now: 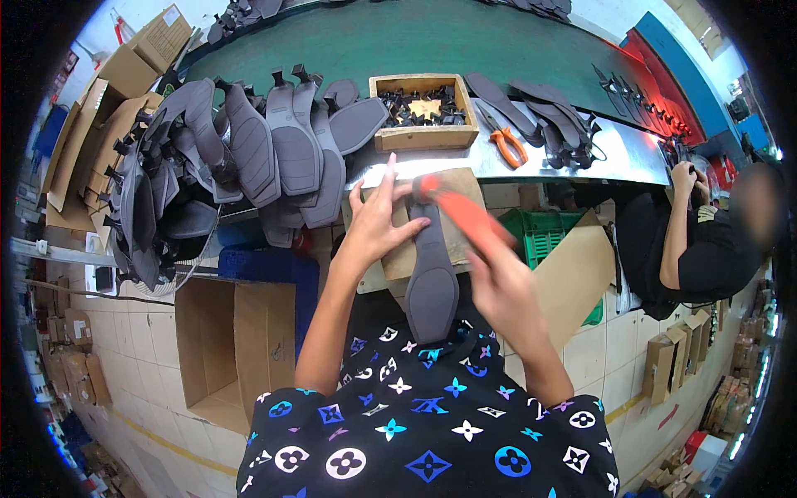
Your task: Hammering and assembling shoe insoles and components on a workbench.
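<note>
A dark grey shoe sole (pixel 432 286) lies lengthwise on a pale board (pixel 455 184), its wide end toward my body. My left hand (pixel 383 220) steadies the sole's narrow far end, thumb pressed on it and index finger raised. My right hand (pixel 506 290), smeared by motion, grips the orange-red handle of a hammer (pixel 469 217). The hammer's head is over the sole's far end, close to my left fingertips, and hides what lies under it. Whether it touches the sole I cannot tell.
Many soles with heels (pixel 286 137) are piled at the left. Behind the board stand a wooden box (pixel 427 137) of small black parts, orange-handled pliers (pixel 506 148) and more soles (pixel 552 116). A cardboard box (pixel 207 349) sits lower left; another person (pixel 706 232) works at the right.
</note>
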